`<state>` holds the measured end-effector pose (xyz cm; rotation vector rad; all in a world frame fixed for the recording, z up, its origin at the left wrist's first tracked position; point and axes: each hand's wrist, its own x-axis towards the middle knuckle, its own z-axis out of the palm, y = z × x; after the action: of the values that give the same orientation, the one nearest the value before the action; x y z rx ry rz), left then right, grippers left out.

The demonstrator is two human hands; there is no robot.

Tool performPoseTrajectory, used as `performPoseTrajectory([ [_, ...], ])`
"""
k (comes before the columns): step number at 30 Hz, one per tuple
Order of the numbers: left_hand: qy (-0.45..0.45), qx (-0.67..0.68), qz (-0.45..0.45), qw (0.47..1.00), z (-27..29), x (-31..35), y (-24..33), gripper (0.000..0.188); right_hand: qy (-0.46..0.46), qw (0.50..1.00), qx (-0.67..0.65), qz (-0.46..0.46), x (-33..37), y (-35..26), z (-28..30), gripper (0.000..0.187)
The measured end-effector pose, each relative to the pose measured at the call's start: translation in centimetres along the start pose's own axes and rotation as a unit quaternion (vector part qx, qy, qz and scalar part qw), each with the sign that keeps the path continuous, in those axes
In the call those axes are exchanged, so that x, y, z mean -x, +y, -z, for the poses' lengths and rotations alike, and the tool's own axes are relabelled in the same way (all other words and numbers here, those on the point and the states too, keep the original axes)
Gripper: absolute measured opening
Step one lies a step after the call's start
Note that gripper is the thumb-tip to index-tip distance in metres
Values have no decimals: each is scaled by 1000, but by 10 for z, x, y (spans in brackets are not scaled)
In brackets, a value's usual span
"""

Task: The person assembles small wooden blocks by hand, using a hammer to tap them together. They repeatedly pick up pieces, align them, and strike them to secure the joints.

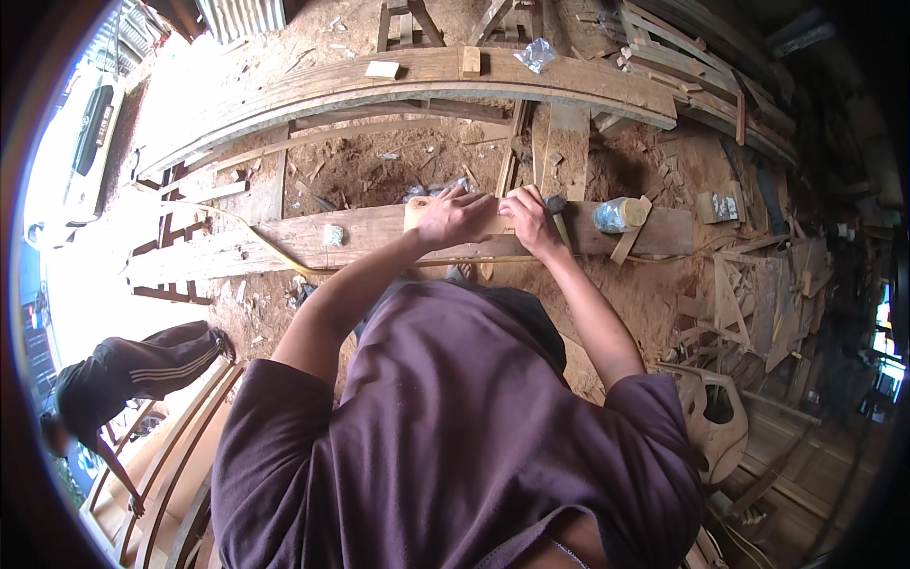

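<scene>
My left hand [455, 218] lies with its fingers stretched out over a pale, flat piece of wood [414, 214] on the workbench plank [370, 228]. Right beside it, my right hand [531, 220] is closed in a pinch at the right end of that piece. What its fingers hold, if anything, is too small to make out. Just past the right hand is a hammer-like tool with a dark head [555, 203], its light handle partly hidden. Further right, a clear jar with a yellowish lid [621, 215] lies on the plank.
A thin wood strip [629, 242] touches the jar. A yellow hose [270, 245] crosses the plank's left part. Beyond stands another long beam [322, 94] with small blocks and a plastic bag [536, 55]. Stacked lumber fills the right; another person [133, 379] bends over curved wood at lower left.
</scene>
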<state>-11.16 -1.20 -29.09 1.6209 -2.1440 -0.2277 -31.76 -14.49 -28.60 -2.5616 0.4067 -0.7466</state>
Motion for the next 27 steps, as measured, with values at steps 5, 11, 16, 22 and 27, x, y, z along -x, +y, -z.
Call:
performPoseTrajectory([
  [5,-11,7,6,1000,3,-2,-5,85,-7,999,36,24,-14,-15,26,7],
  [11,-37,17,21,999,10,-3,-11,85,-54,997,58,-11,-29,-27,37,8],
  [16,-86,37,46,995,25,3,-17,85,-33,999,-4,31,-37,-29,30,16],
  [22,-139,122,74,980,74,16,-19,85,-79,992,-85,41,-47,-36,19,14],
  [27,-208,300,152,918,136,11,-18,77,-120,984,-133,5,-72,-59,12,3],
])
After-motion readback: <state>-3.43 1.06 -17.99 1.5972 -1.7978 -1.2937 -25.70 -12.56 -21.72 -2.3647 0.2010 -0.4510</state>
